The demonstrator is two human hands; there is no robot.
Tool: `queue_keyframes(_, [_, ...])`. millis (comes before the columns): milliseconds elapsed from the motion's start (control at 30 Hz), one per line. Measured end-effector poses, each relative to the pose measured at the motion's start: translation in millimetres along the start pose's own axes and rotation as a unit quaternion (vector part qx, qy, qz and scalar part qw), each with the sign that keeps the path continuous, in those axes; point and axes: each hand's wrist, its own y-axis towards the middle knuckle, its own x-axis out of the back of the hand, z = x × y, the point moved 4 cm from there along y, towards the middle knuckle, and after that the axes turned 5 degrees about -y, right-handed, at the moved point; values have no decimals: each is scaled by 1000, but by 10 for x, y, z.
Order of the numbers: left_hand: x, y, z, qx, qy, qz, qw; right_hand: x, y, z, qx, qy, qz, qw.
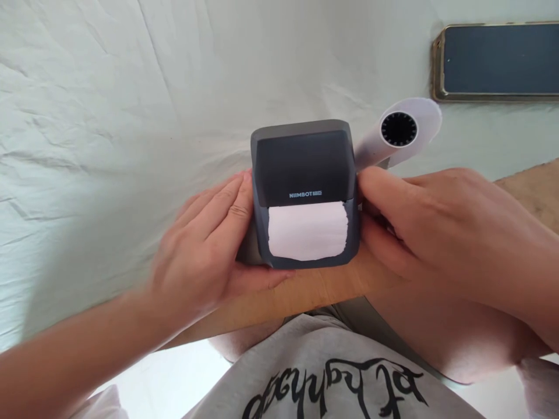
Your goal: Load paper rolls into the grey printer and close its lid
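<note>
A dark label printer (305,166) marked NIIMBOT stands near the table edge in front of me. A piece of white paper (308,231) with ragged edges lies on its front, below the lid. My left hand (207,244) is wrapped around the printer's left side, thumb along its lower edge. At the right side, my right hand (414,224) has its fingers closed against the printer; the fingertips are partly hidden. Just above that hand sits a white roll (371,148) with a black toothed opening and a loose paper flap, touching or very close to the printer.
A phone (502,61) in a brownish case lies at the upper right. The table wears a wrinkled pale cover (131,87), with a bare wooden edge (297,297) nearest me. My legs and printed grey shirt (332,372) are below that edge.
</note>
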Motion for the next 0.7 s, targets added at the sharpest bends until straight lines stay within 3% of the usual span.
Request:
queue_keyframes(233, [-62, 24, 72, 5, -34, 12, 999, -68, 75, -117, -113, -39, 107, 987])
queue_keyframes(467, [-90, 60, 150, 31, -84, 10, 996, 24, 204, -153, -136, -40, 81, 987])
queue_keyframes(700, [-135, 79, 187, -4, -68, 28, 997, 165, 198, -50, -161, -9, 78, 984])
